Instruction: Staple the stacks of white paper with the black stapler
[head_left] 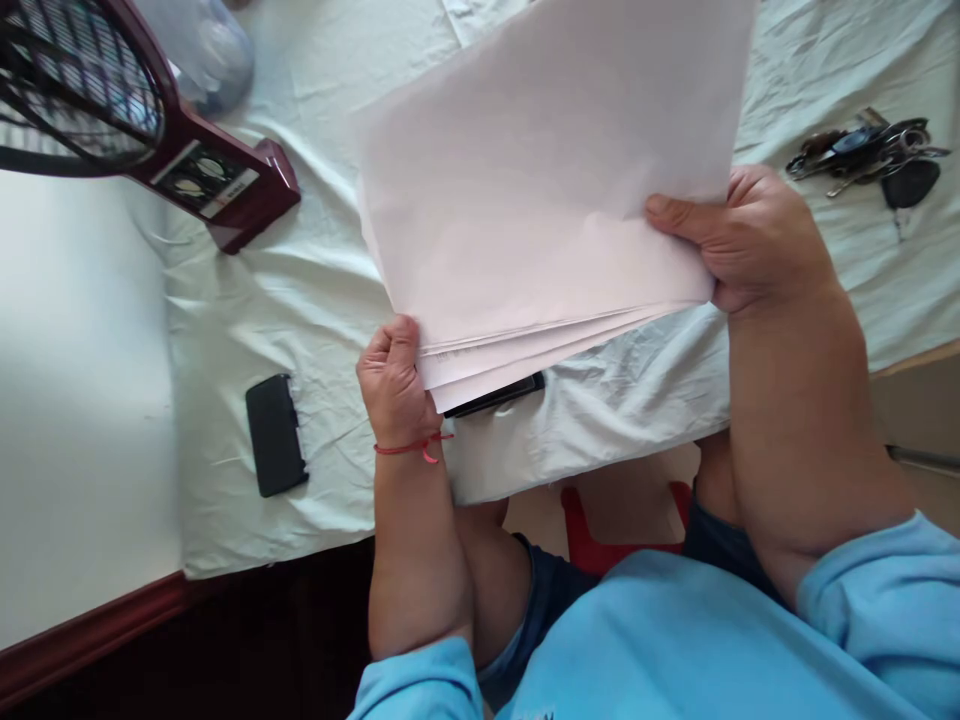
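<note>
Paper held up over a cloth

Seen from above: a loose white stack, slightly tilted, spanning the space between both hands, layers fanned apart along the near edge. At the near left corner, the left hand, curled, pinching the paper with the thumb on top; around the wrist, a red cord. At the right edge, near its lower end, the right hand, thumb laid flat on the top sheet, fingers mostly hidden behind. Below the near edge, partly covered, a dark object, too hidden to identify. Farther left, a black case and a racket; far right, keys.
</note>
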